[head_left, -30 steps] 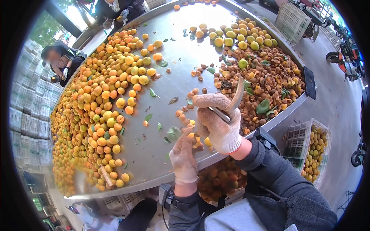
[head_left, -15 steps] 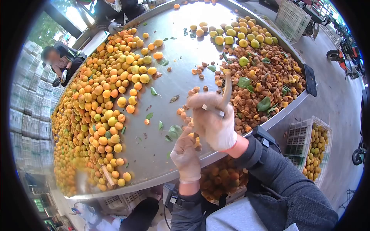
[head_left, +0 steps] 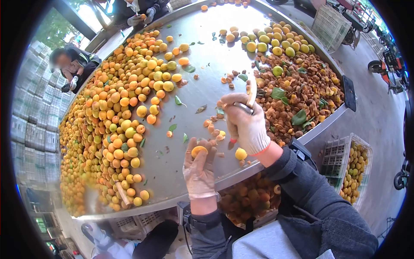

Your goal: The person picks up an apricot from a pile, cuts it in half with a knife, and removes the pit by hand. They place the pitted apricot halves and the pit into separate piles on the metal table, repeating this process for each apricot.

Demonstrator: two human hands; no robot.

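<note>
My left hand (head_left: 199, 170), in a pale glove, pinches an apricot (head_left: 199, 151) between thumb and fingers near the table's front edge. To its right, my gloved right hand (head_left: 248, 125) is closed around a knife (head_left: 252, 90) with a pale curved handle pointing up and a metal band at the fingers; its blade is not clearly visible. Below that hand a yellow apricot piece (head_left: 240, 153) lies on the metal table (head_left: 172, 185). Several small brown-orange pieces (head_left: 211, 126) are scattered just beyond my hands.
Whole apricots (head_left: 116, 125) are heaped at left, with a wooden-handled tool (head_left: 123, 194) on them. Brown pits and scraps (head_left: 297, 95) cover the right, beside greenish fruit (head_left: 276, 39). A fruit crate (head_left: 334, 155) stands right of the table. Co-workers (head_left: 71, 69) are along the far left side.
My left hand has moved left, and the apricot in it now shows. My right hand has turned and sits slightly farther right, still around the knife. A co-worker's hands at the far edge have lifted.
</note>
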